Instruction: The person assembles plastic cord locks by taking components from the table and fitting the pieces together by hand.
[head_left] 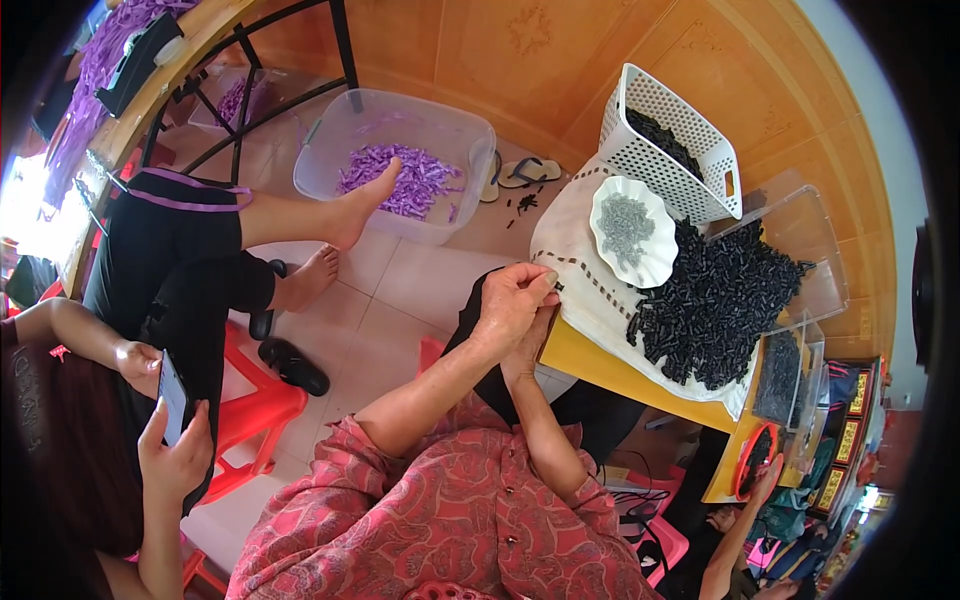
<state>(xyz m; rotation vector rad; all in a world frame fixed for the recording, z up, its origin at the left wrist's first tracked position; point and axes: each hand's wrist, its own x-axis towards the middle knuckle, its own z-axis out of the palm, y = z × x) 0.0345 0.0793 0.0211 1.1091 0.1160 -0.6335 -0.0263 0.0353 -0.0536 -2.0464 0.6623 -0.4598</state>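
Observation:
My left hand [513,303] is closed in a pinch at the table's near left corner. A tiny dark piece [558,287] shows at its fingertips; its kind is too small to tell. Just below, my right hand [528,345] has its fingers raised and drawn together against the left hand, which partly covers them. What the right fingers hold is hidden. Beside my hands, a white cloth [572,248] covers much of the yellow table [590,352]. On it lie a heap of small black tube-like pieces [705,310] and a scalloped white dish [662,265] with small greyish bits [626,228].
A perforated white basket [720,190] holds more black pieces, near a clear bin [815,235]. Purple pieces [405,185] fill part of a clear tub [455,120] on the floor. At left, a seated person holds a phone [174,395]. Another person's hand [768,480] touches a red bowl [745,465].

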